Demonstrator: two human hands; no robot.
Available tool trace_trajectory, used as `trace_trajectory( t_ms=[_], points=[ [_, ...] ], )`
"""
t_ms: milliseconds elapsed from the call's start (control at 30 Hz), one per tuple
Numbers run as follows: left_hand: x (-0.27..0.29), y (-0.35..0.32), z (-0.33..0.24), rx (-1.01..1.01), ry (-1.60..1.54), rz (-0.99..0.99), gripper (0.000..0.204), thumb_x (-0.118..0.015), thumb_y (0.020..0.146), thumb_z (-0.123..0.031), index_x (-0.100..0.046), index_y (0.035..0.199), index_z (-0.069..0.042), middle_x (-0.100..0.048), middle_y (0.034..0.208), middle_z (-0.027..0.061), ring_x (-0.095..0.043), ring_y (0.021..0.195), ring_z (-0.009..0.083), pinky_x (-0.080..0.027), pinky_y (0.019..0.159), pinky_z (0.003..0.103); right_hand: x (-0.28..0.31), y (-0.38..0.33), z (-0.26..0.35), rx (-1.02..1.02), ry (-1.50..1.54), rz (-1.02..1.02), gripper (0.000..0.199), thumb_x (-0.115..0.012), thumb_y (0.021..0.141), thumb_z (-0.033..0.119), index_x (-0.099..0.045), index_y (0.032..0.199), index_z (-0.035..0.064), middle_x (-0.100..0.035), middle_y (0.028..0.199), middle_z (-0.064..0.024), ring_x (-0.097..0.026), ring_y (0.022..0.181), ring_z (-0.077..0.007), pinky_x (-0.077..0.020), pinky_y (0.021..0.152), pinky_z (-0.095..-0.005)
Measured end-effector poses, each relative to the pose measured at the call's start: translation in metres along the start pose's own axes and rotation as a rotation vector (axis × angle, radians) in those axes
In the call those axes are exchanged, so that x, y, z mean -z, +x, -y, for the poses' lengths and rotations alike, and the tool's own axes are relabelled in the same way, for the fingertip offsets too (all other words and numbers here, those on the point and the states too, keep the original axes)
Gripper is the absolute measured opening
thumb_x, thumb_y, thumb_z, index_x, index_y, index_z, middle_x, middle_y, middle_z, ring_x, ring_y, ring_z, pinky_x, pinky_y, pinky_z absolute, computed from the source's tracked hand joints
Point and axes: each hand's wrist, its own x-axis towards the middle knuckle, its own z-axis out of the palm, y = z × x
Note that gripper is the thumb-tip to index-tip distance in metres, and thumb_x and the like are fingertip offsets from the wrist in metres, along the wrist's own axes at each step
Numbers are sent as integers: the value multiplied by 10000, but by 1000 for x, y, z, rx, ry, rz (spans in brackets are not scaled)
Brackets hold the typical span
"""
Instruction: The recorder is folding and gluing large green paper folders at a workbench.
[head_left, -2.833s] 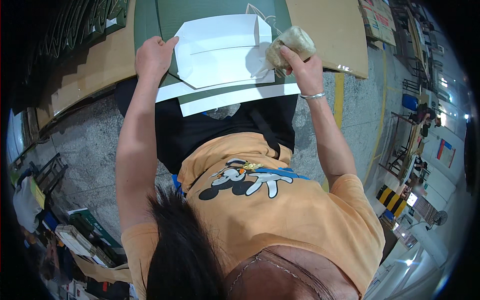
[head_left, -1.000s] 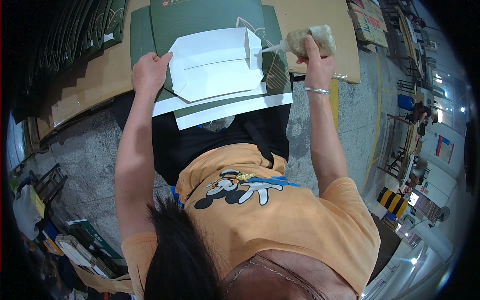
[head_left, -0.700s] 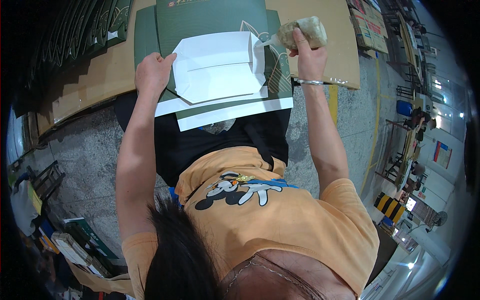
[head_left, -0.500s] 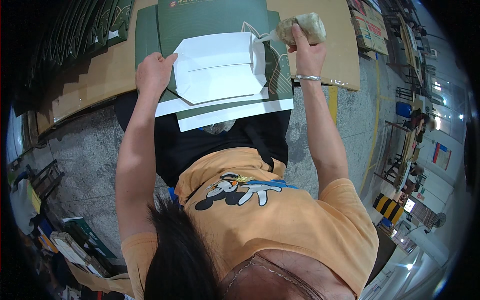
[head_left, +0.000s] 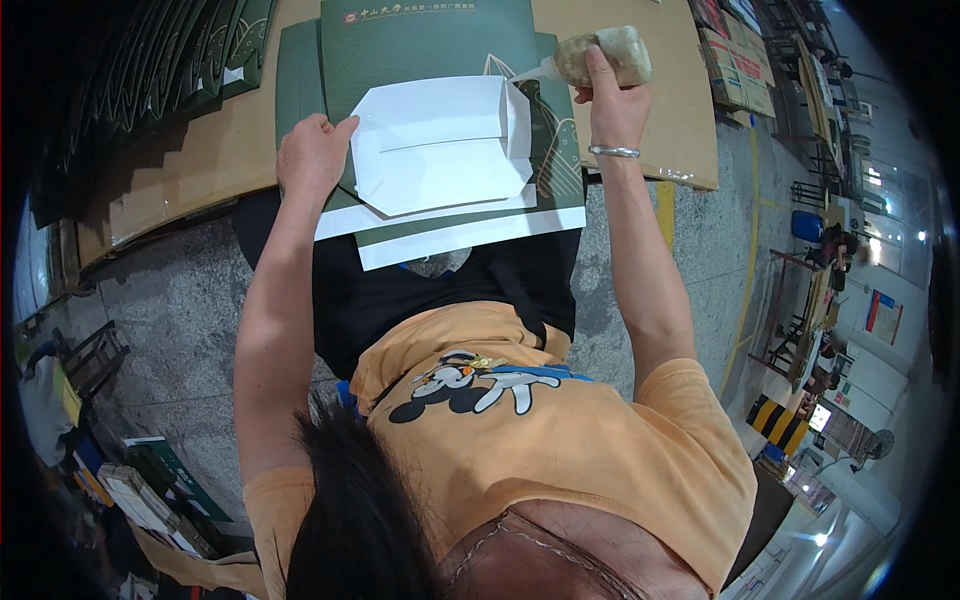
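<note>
My squeeze bottle of glue (head_left: 604,56), grimy and tilted nozzle-down, hangs over the far right corner of the folded white sheet (head_left: 440,145) lying flat on the green board (head_left: 430,40).

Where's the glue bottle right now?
In the head view, the glue bottle is at the top right, held in the right hand, its nozzle tip at the upper right corner of the folded white sheet.

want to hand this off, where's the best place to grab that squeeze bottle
Grip the squeeze bottle round its fat body, coming from the right, as the right hand does now. Its thin nozzle points left toward the white folded sheet, so leave that end free.
</note>
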Motion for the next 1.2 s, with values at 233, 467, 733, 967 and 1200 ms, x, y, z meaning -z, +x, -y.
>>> trace_trajectory(
  t_ms=[233,467,733,967,1200],
  points=[
    [7,1,9,20,-140,100,323,-662,791,-332,-566,783,-24,-647,806,164,-628,820,339,-489,725,412,61,32,-10,-194,26,-192,389,-702,834,382,-614,887,8,-573,620,-49,-473,381,-120,-379,345,-243],
    [4,-6,0,-449,-113,-226,317,-566,782,-60,-614,1096,-47,-601,1002,148,-596,949,330,-476,815,410,160,52,-89,-745,-391,-303,698,-631,727,701,-621,848,13,-549,645,-66,-461,431,-147,-358,379,-293],
    [-7,5,8,-444,-107,-107,281,-525,778,-9,-627,1034,-60,-587,885,134,-587,849,330,-470,750,410,106,29,-77,15,-849,24,371,-657,819,289,-650,1087,33,-666,957,-175,-635,696,-240,-505,644,-344],
    [-8,10,11,-530,-99,-84,326,-580,760,10,-639,1071,-66,-564,827,111,-576,760,259,-476,712,340,12,-33,-37,114,-731,527,334,-642,760,86,-600,1087,31,-567,1004,-170,-599,770,-331,-502,720,-408],
    [3,-8,16,-700,-94,-8,201,-511,777,27,-609,941,-36,-579,979,135,-578,884,322,-472,782,388,16,-58,-51,365,-735,511,207,-570,764,-19,-552,966,20,-547,959,-162,-556,879,-369,-480,772,-422]
  ],
)
